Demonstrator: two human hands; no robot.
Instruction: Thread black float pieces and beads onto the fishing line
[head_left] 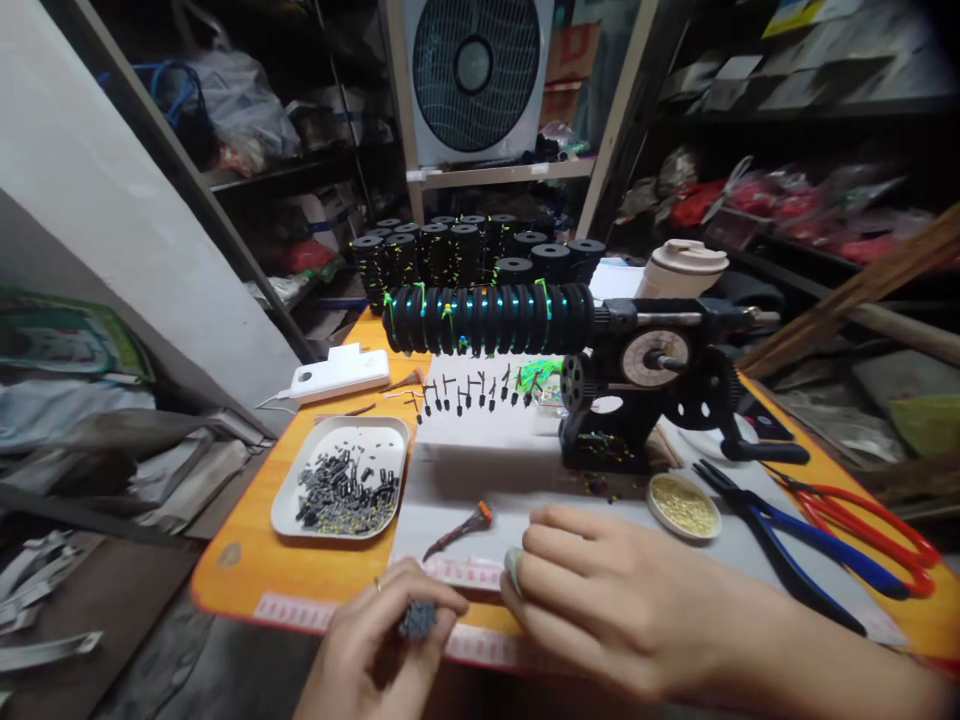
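Note:
My left hand, with a ring on one finger, is closed around a small dark grey bundle at the front edge of the table. Beside it on the right, my right hand has its fingers curled together; what they hold, if anything, is hidden. A brown twig-like piece with an orange end lies on the white paper just beyond both hands. Above the paper stands a black hand-cranked device bearing a ribbed black roll with green ties. Several small dark branched pieces are lined up behind.
A white tray of small dark pieces is at left, near a white power strip. To the right are a dish of golden bits, blue-handled pliers and red-handled scissors. Black rolls and a cup stand behind.

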